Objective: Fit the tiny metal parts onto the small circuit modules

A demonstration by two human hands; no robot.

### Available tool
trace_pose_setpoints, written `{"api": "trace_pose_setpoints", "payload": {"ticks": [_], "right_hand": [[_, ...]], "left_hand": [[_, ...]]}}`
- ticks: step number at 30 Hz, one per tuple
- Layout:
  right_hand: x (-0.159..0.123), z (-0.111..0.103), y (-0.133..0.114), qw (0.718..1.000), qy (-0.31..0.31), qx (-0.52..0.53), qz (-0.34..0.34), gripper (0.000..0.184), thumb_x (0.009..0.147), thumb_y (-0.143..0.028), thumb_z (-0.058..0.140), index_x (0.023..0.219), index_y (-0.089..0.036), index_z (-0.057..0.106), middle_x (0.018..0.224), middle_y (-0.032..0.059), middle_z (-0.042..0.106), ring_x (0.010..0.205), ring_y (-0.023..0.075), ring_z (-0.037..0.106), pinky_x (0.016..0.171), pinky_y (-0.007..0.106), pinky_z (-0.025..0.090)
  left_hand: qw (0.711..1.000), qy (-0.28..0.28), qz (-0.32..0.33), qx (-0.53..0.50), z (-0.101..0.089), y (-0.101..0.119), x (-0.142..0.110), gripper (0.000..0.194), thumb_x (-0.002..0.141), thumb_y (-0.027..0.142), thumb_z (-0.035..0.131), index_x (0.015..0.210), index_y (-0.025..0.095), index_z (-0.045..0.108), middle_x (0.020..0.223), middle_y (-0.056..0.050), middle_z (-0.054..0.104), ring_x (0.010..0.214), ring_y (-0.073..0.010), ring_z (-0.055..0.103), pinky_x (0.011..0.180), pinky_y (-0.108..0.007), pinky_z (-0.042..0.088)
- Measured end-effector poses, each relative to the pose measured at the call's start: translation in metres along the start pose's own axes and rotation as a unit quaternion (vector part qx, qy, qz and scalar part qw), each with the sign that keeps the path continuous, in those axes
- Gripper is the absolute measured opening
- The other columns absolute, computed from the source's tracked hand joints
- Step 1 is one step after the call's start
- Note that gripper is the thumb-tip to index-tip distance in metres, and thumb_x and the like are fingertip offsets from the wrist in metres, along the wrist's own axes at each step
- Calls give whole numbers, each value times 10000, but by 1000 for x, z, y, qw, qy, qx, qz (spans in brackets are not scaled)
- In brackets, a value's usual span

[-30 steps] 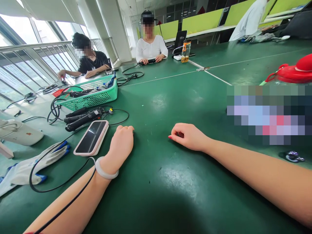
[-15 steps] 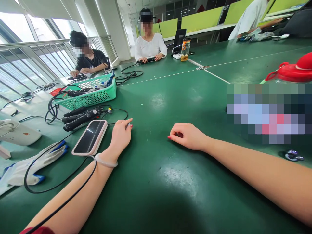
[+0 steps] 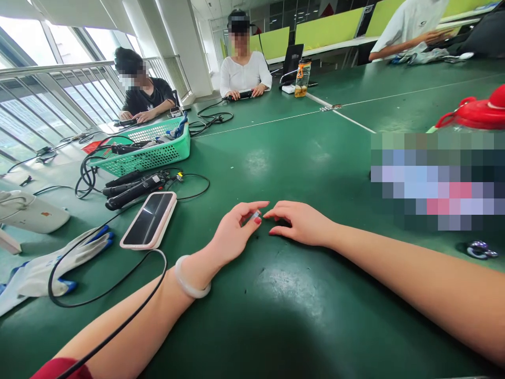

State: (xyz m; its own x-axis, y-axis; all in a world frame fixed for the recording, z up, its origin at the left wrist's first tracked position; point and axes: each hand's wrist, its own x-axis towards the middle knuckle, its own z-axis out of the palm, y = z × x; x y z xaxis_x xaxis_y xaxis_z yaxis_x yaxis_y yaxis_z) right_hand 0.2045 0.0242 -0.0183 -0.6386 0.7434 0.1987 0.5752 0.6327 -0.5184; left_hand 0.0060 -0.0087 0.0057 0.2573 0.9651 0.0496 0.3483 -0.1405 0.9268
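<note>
The phone (image 3: 149,220) lies on the green counter (image 3: 221,337) near your left hand (image 3: 232,231), whose thumb and fingers close on a small pale object (image 3: 255,215); just beside it, your right hand (image 3: 302,222) holds thumb and fingers apart.

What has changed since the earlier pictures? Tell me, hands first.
The left hand has moved rightward from beside the phone to just by the right hand, with a small pale item between thumb and fingers. The right hand's curled fingers have opened somewhat. The phone, green basket and glove stayed put.
</note>
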Motion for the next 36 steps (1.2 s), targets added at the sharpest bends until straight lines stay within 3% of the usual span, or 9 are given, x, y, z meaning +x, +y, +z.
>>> {"api": "trace_pose_setpoints", "payload": {"ticks": [4,7,10,16,20,24,31,36], "right_hand": [[-1,3,-5,999,-10,-35,-12,369,842,-406,615,1163,-225,634,1007,62,647,822,191,611,743,333,476],[1,4,-9,999,-11,-47,-24,331,830,-425,629,1088,-220,664,976,66,647,862,213,609,755,348,481],[1,6,-11,999,-8,-33,-27,312,825,-431,636,1052,-220,668,986,68,649,876,215,606,773,358,488],[-2,8,-17,998,6,-18,-66,473,820,-416,648,1238,-205,585,1144,103,636,1014,250,566,890,419,472],[-5,11,-25,994,-11,-50,-99,347,865,-375,597,1162,-204,651,1061,100,666,970,248,560,880,449,463],[-6,13,-27,991,-19,-39,-123,212,902,-282,542,1017,-230,712,960,72,665,885,202,568,814,378,483],[-4,12,-23,999,2,-1,-33,105,866,-207,588,847,-206,692,863,41,661,852,182,594,815,337,479],[-4,9,-21,999,20,44,3,109,849,-174,598,784,-209,678,812,10,684,798,160,615,772,296,476]], "left_hand": [[997,-14,-29,-69,6,0,-6,306,826,236,580,1124,194,636,1070,-57,650,965,-153,571,917,-311,432],[982,-59,-33,-176,8,-3,-6,333,815,264,617,1140,193,618,1010,-53,642,923,-142,576,847,-282,457],[971,-50,-33,-230,8,-4,-5,340,790,291,657,1119,205,629,939,-32,628,900,-132,567,832,-267,456],[986,53,-16,-156,4,-8,0,253,811,253,615,1055,188,637,933,-30,652,882,-125,584,859,-272,457],[991,82,-19,-103,3,-12,4,238,839,266,565,1049,176,633,862,-30,681,772,-117,591,791,-275,482],[995,77,-26,-58,1,-13,5,243,836,292,564,1026,185,671,884,-42,706,733,-121,586,745,-276,488],[998,2,-49,-32,3,-12,3,224,820,255,558,981,183,697,715,-13,670,604,-109,588,594,-251,482],[995,-1,-46,-83,2,-18,3,293,816,157,548,1097,174,632,988,-63,661,760,-123,672,726,-271,535]]}}
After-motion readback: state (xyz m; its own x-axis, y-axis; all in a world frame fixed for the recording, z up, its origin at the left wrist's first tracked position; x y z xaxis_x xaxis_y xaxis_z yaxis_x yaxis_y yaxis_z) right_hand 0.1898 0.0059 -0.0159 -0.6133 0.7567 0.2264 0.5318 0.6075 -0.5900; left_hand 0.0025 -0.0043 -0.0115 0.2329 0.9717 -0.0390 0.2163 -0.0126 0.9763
